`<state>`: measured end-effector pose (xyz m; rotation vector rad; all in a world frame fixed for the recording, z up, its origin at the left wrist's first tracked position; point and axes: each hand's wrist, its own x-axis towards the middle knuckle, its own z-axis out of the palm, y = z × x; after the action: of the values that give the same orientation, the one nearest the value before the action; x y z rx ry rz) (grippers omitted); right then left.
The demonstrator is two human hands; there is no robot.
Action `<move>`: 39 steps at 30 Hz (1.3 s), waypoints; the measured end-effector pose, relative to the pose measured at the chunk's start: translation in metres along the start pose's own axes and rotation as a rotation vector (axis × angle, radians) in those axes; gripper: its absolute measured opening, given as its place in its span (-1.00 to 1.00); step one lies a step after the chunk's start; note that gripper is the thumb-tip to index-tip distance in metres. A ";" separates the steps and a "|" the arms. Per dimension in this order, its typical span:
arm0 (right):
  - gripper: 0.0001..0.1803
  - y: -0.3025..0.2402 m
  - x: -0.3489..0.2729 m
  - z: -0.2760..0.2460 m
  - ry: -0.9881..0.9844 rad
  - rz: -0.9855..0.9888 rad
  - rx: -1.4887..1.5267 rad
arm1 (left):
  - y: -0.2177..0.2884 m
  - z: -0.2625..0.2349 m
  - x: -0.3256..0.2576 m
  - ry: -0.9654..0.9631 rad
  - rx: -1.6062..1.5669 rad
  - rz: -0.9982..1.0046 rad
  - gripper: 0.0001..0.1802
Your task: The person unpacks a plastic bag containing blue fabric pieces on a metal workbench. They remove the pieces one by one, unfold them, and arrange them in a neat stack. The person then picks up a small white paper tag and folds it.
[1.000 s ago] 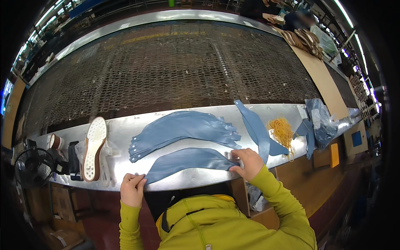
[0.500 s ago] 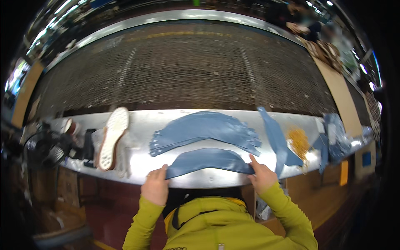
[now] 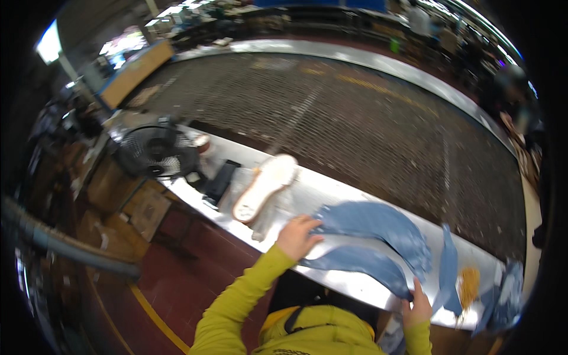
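Note:
A single curved blue piece (image 3: 361,260), leather-like and smooth, lies along the near edge of the metal table. My right hand (image 3: 418,306) has its right end between thumb and forefinger. Just beyond it lies an overlapping stack of similar blue pieces (image 3: 373,220). My left hand (image 3: 297,238) is at the stack's left end, thumb and fingers apart and fingertips at the edge; blur hides how firmly they touch. The single piece's left end shows below that hand, apart from the fingers.
Left of the stack lies a white shoe sole (image 3: 266,188) on clear plastic, near a black object (image 3: 222,180) and a black fan (image 3: 158,152). At right are a narrow blue piece (image 3: 448,269), yellow strands (image 3: 469,285) and a plastic-wrapped blue bundle (image 3: 507,296). Beyond stretches a mesh surface (image 3: 355,130).
The view has swung left and tilted. My left hand has let go of the single piece's left end and moved up to the stack's left end. My right hand stays at the piece's right end.

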<state>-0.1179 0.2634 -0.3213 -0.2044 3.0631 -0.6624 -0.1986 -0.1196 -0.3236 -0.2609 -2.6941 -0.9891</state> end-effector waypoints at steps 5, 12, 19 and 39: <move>-0.36 -0.008 0.000 -0.002 -0.119 0.159 0.089 | -0.011 0.035 0.016 0.052 0.126 -0.021 -0.64; -0.27 -0.008 0.011 -0.016 -0.184 0.053 0.010 | -0.006 0.039 0.010 0.190 0.265 0.031 -0.65; -0.37 0.049 0.085 0.009 0.236 -0.338 0.179 | 0.018 0.025 0.011 0.135 -0.181 0.025 -0.71; -0.62 0.016 0.094 0.021 0.359 -0.049 -0.070 | 0.006 0.017 0.003 0.007 -0.247 -0.262 -0.38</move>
<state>-0.2125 0.2568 -0.3448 -0.1787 3.4382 -0.6597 -0.2027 -0.1036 -0.3316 0.0537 -2.6436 -1.3979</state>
